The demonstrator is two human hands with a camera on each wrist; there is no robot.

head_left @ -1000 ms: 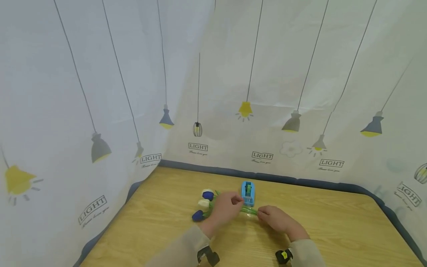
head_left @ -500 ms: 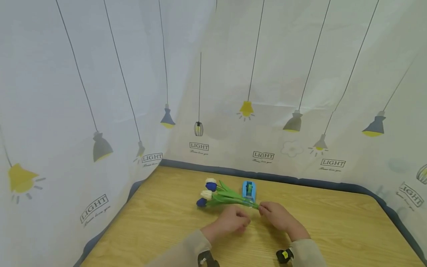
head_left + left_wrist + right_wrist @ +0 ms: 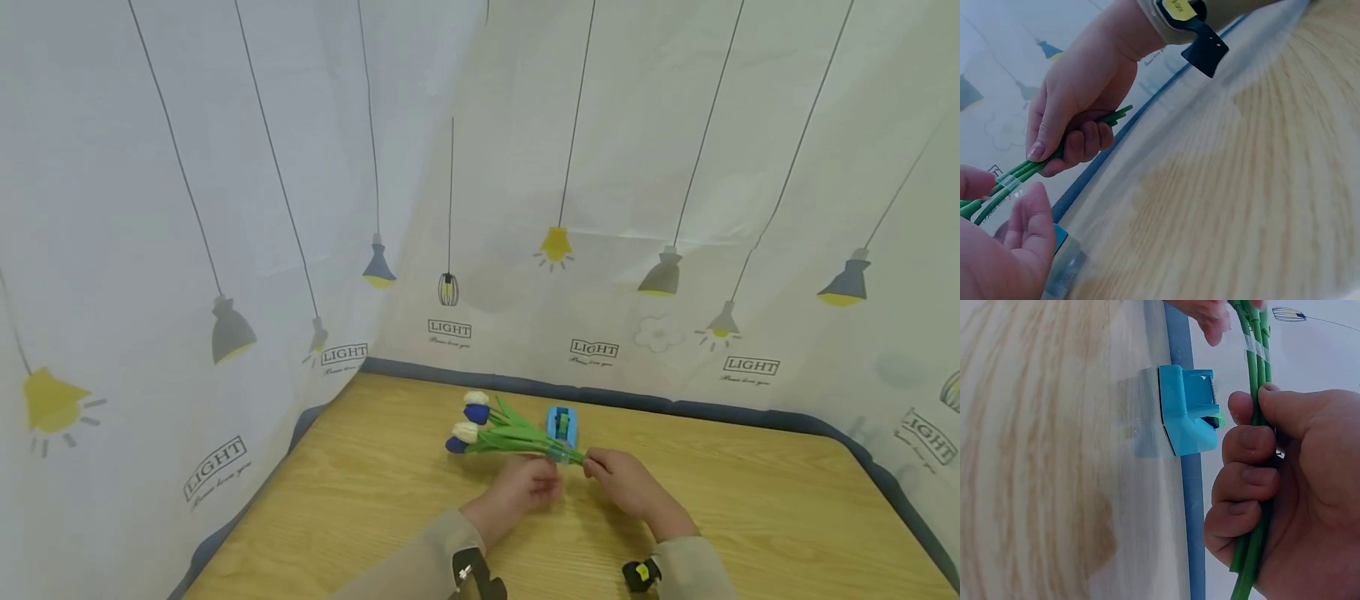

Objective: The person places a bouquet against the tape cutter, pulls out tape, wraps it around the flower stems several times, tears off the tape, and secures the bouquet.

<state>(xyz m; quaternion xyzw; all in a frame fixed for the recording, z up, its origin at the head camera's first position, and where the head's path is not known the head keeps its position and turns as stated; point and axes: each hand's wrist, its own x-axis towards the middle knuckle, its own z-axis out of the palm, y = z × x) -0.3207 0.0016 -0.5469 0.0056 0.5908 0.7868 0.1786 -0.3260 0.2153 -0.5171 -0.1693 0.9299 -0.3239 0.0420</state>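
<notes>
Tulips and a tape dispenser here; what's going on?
A person's right hand grips blue and white tulips by their green stems. Clear tape runs across them, the left hand close by, though contact is hard to tell. A blue tape dispenser stands on the wooden table, beyond the stems in the head view.

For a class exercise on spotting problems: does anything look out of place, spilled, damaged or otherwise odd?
Nothing stands out: no spill or damage shows. The tulips look intact, clear tape is on their stems, and the blue tape dispenser sits on the table. Only the stem ends, past the right hand, are slightly uneven.
</notes>
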